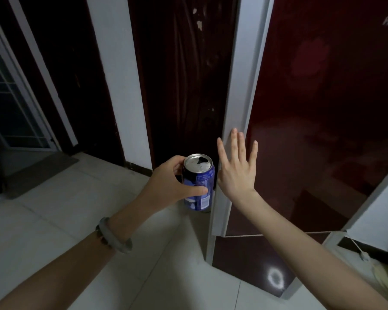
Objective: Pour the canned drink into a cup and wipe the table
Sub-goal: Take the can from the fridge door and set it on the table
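My left hand (173,179) grips a blue drink can (199,184) around its side and holds it upright in the air. The can's silver top shows a dark open mouth. My right hand (238,166) is flat with fingers spread, its fingertips against the grey edge of a dark red fridge door (323,97). The can hangs just left of that door edge. No cup, cloth or table is in view.
A dark wooden door (184,74) stands straight ahead between white wall strips. A lower fridge door (251,260) sits below the upper one. Pale floor tiles (76,220) spread to the left, with a grey mat (40,173) and a barred window at the far left.
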Available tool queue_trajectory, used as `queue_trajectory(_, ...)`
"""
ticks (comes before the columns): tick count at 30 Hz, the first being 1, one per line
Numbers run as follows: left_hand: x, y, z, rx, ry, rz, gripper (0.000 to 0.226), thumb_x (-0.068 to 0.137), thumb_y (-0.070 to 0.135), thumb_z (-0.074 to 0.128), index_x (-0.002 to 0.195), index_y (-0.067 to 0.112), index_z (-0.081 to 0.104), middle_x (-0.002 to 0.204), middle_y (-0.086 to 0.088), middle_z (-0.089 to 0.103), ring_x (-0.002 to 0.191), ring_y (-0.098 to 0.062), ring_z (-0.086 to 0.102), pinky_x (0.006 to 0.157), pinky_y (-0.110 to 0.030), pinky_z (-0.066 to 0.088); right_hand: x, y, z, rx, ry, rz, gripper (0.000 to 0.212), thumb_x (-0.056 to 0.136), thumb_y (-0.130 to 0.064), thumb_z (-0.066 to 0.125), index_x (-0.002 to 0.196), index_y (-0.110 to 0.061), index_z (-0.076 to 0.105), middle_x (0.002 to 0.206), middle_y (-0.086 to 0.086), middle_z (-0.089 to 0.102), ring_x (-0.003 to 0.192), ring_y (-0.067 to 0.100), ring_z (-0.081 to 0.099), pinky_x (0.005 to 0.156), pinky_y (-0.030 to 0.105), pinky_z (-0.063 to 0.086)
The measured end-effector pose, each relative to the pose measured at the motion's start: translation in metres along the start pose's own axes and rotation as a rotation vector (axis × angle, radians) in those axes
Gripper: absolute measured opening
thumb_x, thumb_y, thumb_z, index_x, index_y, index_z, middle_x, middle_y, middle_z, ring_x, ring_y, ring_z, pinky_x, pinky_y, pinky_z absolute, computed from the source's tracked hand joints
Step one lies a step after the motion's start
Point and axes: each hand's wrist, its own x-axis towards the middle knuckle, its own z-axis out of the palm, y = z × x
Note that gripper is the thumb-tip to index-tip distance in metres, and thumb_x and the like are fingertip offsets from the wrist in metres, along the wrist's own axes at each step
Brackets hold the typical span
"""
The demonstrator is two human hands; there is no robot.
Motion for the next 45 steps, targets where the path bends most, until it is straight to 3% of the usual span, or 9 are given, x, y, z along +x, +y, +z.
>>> queue_trajectory(6, 0.068, -0.020, -0.011, 0.021, -0.001, 0.022, 0.058, 0.058, 0.019, 0.088, 0.107, 0.023, 0.059, 0.102, 0.010, 0.069, 0.096, -0.003, 0.064, 0.083, -0.025, 0.052, 0.041, -0.008, 0.042, 0.002, 0.057, 0.011, 0.083, 0.073, -0.023, 0.066, 0.146, -0.012, 0.028, 0.153, 0.025, 0.013, 0.143, 0.036, 0.009, 0.112, 0.056, 0.005)
queue_trajectory(12, 0.125, -0.037, -0.014, 0.013, -0.021, 0.038, 0.061, 0.052, 0.031, 0.086, 0.106, 0.026, 0.059, 0.101, 0.013, 0.068, 0.097, -0.001, 0.062, 0.084, -0.023, 0.050, 0.076, -0.010, 0.078, -0.008, 0.045, 0.017, 0.087, 0.074, -0.028, 0.066, 0.148, -0.011, 0.022, 0.154, 0.024, 0.006, 0.143, 0.035, 0.005, 0.113, 0.057, 0.007)
queue_trajectory(16, 0.151, -0.047, -0.014, 0.031, -0.045, 0.051, 0.058, 0.059, 0.025, 0.087, 0.108, 0.027, 0.057, 0.102, 0.016, 0.067, 0.097, 0.004, 0.060, 0.082, -0.016, 0.044, 0.095, -0.006, 0.096, -0.043, 0.034, 0.008, 0.094, 0.072, -0.034, 0.070, 0.148, -0.012, 0.021, 0.154, 0.024, 0.010, 0.144, 0.035, 0.007, 0.113, 0.056, 0.007)
queue_trajectory(19, 0.173, -0.055, -0.018, 0.024, -0.088, 0.061, 0.059, 0.056, 0.030, 0.087, 0.107, 0.031, 0.057, 0.101, 0.017, 0.067, 0.097, 0.006, 0.060, 0.086, -0.021, 0.047, 0.109, -0.004, 0.108, -0.085, 0.015, 0.007, 0.099, 0.068, -0.034, 0.072, 0.148, -0.012, 0.020, 0.154, 0.024, 0.008, 0.144, 0.035, 0.006, 0.113, 0.055, 0.005)
queue_trajectory(23, 0.204, -0.066, -0.027, 0.005, -0.143, 0.067, 0.065, 0.049, 0.042, 0.084, 0.108, 0.034, 0.057, 0.104, 0.018, 0.066, 0.101, 0.005, 0.059, 0.091, -0.031, 0.050, 0.128, -0.004, 0.122, -0.118, 0.010, 0.031, 0.091, 0.068, -0.026, 0.068, 0.147, -0.012, 0.025, 0.153, 0.025, 0.012, 0.143, 0.036, 0.011, 0.113, 0.056, 0.009)
queue_trajectory(27, 0.238, -0.076, -0.037, 0.004, -0.208, 0.096, 0.060, 0.055, 0.030, 0.088, 0.107, 0.033, 0.058, 0.103, 0.017, 0.067, 0.098, 0.007, 0.060, 0.090, -0.033, 0.052, 0.146, -0.006, 0.134, -0.131, -0.003, 0.075, 0.083, 0.071, -0.021, 0.061, 0.147, -0.012, 0.027, 0.153, 0.024, 0.014, 0.143, 0.036, 0.014, 0.113, 0.056, 0.011)
queue_trajectory(33, 0.281, -0.091, -0.045, -0.038, -0.268, 0.125, 0.064, 0.048, 0.034, 0.089, 0.106, 0.030, 0.060, 0.101, 0.013, 0.068, 0.096, 0.005, 0.061, 0.089, -0.033, 0.053, 0.168, -0.007, 0.151, -0.165, -0.047, 0.133, 0.085, 0.071, -0.018, 0.061, 0.147, -0.011, 0.025, 0.153, 0.025, 0.013, 0.143, 0.036, 0.010, 0.114, 0.053, 0.005)
queue_trajectory(42, 0.312, -0.107, -0.052, -0.075, -0.342, 0.171, 0.062, 0.051, 0.030, 0.088, 0.106, 0.026, 0.061, 0.102, 0.009, 0.069, 0.097, 0.000, 0.063, 0.089, -0.029, 0.051, 0.183, -0.011, 0.166, -0.182, -0.066, 0.194, 0.084, 0.070, -0.013, 0.060, 0.146, -0.009, 0.026, 0.151, 0.028, 0.016, 0.142, 0.038, 0.011, 0.114, 0.051, 0.007)
queue_trajectory(45, 0.315, -0.110, -0.053, -0.083, -0.364, 0.182, 0.064, 0.047, 0.038, 0.087, 0.105, 0.027, 0.061, 0.101, 0.010, 0.069, 0.096, -0.001, 0.063, 0.087, -0.026, 0.050, 0.183, -0.011, 0.159, -0.181, -0.093, 0.187, 0.079, 0.071, -0.013, 0.052, 0.146, -0.009, 0.027, 0.152, 0.028, 0.016, 0.142, 0.038, 0.009, 0.114, 0.053, 0.007)
